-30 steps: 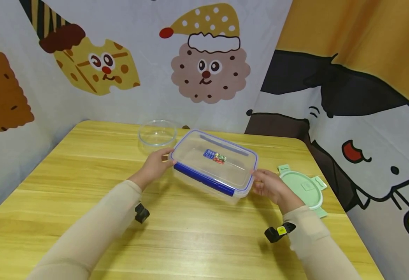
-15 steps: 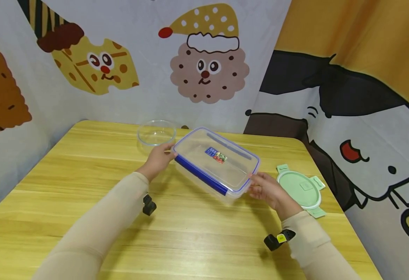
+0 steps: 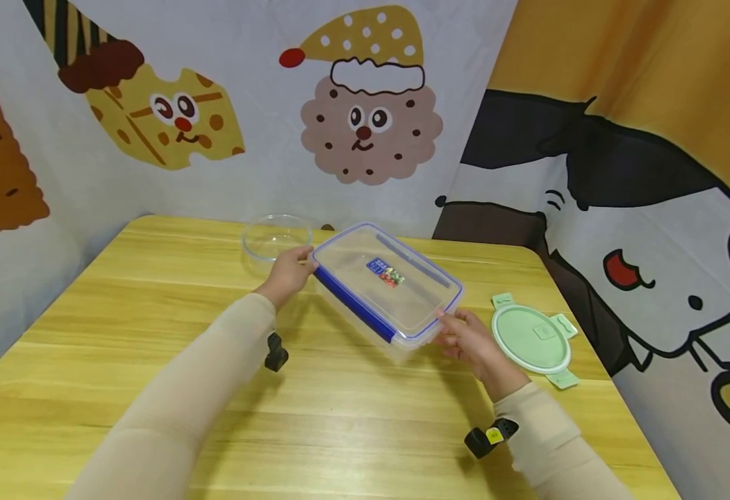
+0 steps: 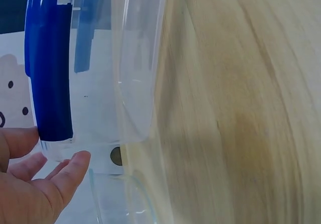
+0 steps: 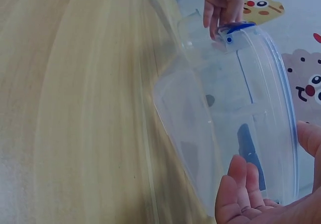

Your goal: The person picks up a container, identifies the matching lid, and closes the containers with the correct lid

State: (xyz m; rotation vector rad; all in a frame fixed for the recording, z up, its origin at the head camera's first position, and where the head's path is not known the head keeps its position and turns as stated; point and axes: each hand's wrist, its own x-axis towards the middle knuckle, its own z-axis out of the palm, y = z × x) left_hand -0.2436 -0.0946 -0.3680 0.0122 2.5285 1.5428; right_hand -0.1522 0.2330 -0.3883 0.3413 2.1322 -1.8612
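Clear plastic container (image 3: 382,290) is gripped between thumb and fingers at opposite ends by the left hand (image 3: 286,276) and right hand (image 3: 472,349), apparently above the table (image 3: 352,430). Two-handed holding is judged in hand; even support is called for next.

The box (image 3: 396,286) is gripped at both ends: left hand (image 3: 287,276) on the left corner, right hand (image 3: 478,349) at the right, blue clip (image 3: 354,303) along the near side! Behind the left hand, a clear bowl (image 3: 274,241); just beside the right, a green lid (image 3: 530,338), both on the table (image 3: 339,430).
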